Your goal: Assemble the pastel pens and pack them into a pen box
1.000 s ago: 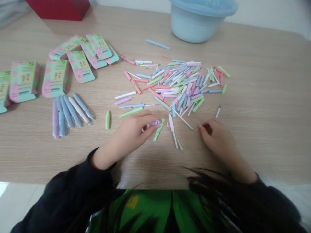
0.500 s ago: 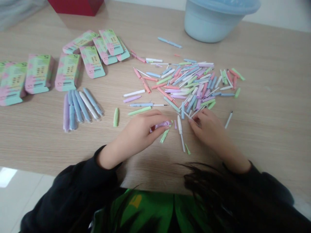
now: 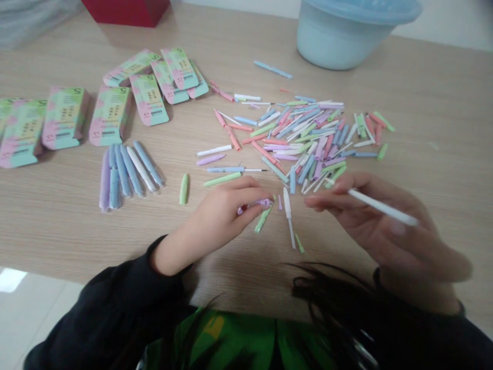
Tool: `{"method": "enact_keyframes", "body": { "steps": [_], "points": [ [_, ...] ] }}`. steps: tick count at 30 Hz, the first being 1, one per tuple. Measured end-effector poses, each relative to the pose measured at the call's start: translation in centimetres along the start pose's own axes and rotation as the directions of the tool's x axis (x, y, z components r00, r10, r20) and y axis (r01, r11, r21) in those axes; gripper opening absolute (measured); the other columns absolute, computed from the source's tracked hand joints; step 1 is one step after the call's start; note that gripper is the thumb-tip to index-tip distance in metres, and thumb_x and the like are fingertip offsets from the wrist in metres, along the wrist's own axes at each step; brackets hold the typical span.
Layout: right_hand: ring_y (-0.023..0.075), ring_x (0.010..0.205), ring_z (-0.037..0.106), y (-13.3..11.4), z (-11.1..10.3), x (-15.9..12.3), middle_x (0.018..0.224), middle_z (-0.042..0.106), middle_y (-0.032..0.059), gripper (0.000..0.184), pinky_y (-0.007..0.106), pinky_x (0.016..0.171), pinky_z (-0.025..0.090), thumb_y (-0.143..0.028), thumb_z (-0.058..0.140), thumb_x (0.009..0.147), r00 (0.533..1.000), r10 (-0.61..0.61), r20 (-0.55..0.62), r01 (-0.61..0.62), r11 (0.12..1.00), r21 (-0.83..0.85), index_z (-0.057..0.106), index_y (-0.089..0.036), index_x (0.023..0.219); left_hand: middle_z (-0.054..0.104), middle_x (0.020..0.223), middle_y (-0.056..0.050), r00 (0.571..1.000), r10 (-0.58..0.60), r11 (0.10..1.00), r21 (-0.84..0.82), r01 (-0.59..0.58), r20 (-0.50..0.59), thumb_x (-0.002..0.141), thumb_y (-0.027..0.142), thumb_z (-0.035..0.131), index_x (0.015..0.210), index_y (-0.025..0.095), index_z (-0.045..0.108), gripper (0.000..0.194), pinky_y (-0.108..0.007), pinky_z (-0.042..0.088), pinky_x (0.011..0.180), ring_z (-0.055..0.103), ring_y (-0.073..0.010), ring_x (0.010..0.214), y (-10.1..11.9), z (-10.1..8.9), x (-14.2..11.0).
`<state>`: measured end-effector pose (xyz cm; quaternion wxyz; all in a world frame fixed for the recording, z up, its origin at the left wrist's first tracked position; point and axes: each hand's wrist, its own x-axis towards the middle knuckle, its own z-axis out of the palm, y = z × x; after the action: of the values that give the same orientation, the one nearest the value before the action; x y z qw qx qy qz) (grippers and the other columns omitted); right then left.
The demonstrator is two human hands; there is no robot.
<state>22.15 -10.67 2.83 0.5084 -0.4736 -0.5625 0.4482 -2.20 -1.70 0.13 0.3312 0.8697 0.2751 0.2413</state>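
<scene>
My left hand (image 3: 215, 213) rests low over the table, thumb and fingers closed around a purple pen barrel (image 3: 265, 203) whose open end faces right. To the right, my raised right hand (image 3: 389, 228) pinches a slim white pen refill (image 3: 381, 206), its thin end pointing toward the pile. Between the hands lie a white pen part (image 3: 288, 208), a green clear-ended piece (image 3: 263, 221), a small purple piece (image 3: 280, 202) and a small green plug (image 3: 299, 243). Just beyond them spreads a heap of pastel pen parts (image 3: 308, 136).
Wrapped pens (image 3: 123, 172) lie in a row on the left, near a green cap (image 3: 184, 189). Behind them are several pastel cartons (image 3: 110, 115). A red box (image 3: 127, 11) stands at the back left, a blue basin (image 3: 339, 43) at the back right.
My right hand went to the near edge of the pile, then rose and drew back to the right with a white refill in it. My left hand keeps the purple barrel. The view shifted.
</scene>
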Motion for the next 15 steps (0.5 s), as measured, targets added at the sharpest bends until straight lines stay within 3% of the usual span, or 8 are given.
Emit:
{"method": "enact_keyframes", "body": {
  "steps": [3,6,9,12,15],
  "points": [
    [0.0251,0.074,0.072,0.3,0.3,-0.1,0.078,0.077,0.0022,0.017,0.043,0.072,0.058,-0.047,0.064,0.094,0.997,-0.043,0.065,0.036,0.994,0.103,0.072,-0.033,0.097,0.072,0.106,-0.010,1.000,-0.002,1.000,-0.001,0.002,0.004,0.101,0.020,0.052,0.104,0.015,0.074,0.023,-0.033,0.054,0.086,0.068,-0.0206,0.098,0.1,0.0,0.0],
    [0.0196,0.070,0.066,0.8,1.5,-0.3,0.077,0.072,0.0017,0.036,0.036,0.068,0.054,-0.039,0.041,0.106,0.997,-0.065,0.045,0.057,0.986,0.155,0.075,-0.031,0.098,0.071,0.105,-0.011,1.000,0.003,1.000,-0.008,-0.003,0.024,0.101,0.020,0.052,0.104,0.013,0.075,0.024,-0.033,0.054,0.086,0.068,-0.0213,0.098,0.0,0.1,0.0],
    [0.0177,0.081,0.063,1.2,2.8,-0.7,0.084,0.068,0.0015,0.034,0.033,0.074,0.051,-0.034,0.041,0.107,0.999,-0.002,0.033,-0.002,0.995,0.095,0.075,-0.030,0.102,0.071,0.104,-0.011,1.000,0.011,1.000,0.001,-0.011,0.025,0.101,0.018,0.053,0.104,0.013,0.075,0.023,-0.033,0.054,0.086,0.068,-0.0211,0.097,-0.2,0.3,0.1],
    [0.0162,0.078,0.060,1.4,3.3,-1.1,0.081,0.066,0.0006,0.035,0.030,0.072,0.049,-0.038,0.040,0.108,0.989,0.068,0.131,-0.077,0.995,0.064,0.073,-0.028,0.100,0.071,0.103,-0.011,1.000,0.023,0.999,0.022,-0.023,0.021,0.100,0.017,0.053,0.104,0.013,0.074,0.023,-0.033,0.054,0.085,0.067,-0.0210,0.096,-0.3,0.5,0.1],
    [0.0166,0.075,0.060,1.5,3.1,-1.3,0.077,0.064,0.0009,0.035,0.030,0.069,0.049,-0.039,0.040,0.107,0.986,0.093,0.140,-0.098,0.995,0.027,0.072,-0.027,0.096,0.071,0.101,-0.010,0.999,0.015,0.999,0.032,-0.016,0.031,0.100,0.017,0.053,0.106,0.013,0.074,0.022,-0.033,0.054,0.083,0.067,-0.0213,0.094,-0.4,0.5,0.1]
  ]
}}
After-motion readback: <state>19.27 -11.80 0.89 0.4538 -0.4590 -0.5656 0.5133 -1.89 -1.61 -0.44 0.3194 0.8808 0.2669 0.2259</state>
